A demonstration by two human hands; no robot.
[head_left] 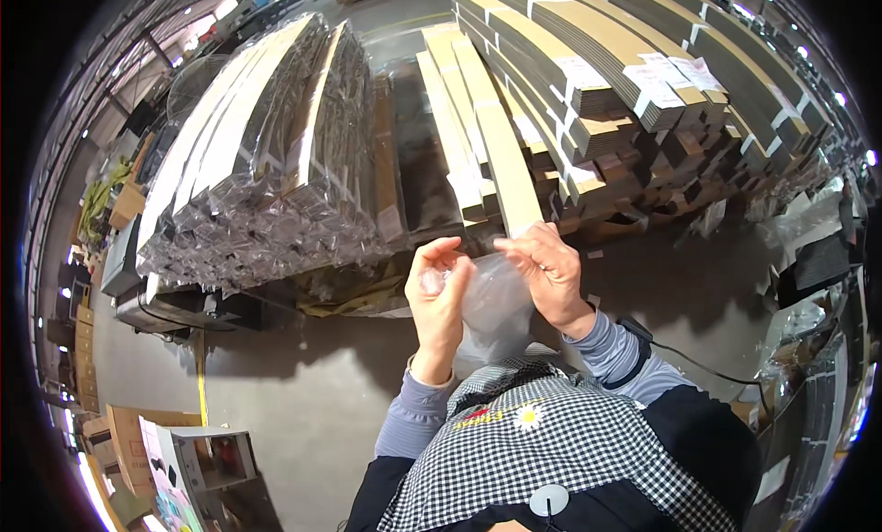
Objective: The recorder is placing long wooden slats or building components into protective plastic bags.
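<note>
A clear plastic bag (497,304) hangs between my hands in front of the checked apron. My left hand (437,302) has its fingers curled round the bag's left edge, with some of the film bunched inside them. My right hand (551,273) pinches the upper right edge of the bag, thumb and fingers pressed together. Just beyond my hands is the near end of a long, narrow cardboard carton (511,169), lying on other cartons. Whether the bag touches that carton, I cannot tell.
Long plastic-wrapped pieces (248,146) are stacked on the left. Tall stacks of strapped cardboard cartons (588,63) stand on the right. A grey cabinet (216,463) is at the lower left. A dark cable (703,371) runs from my right arm toward the piled plastic at right.
</note>
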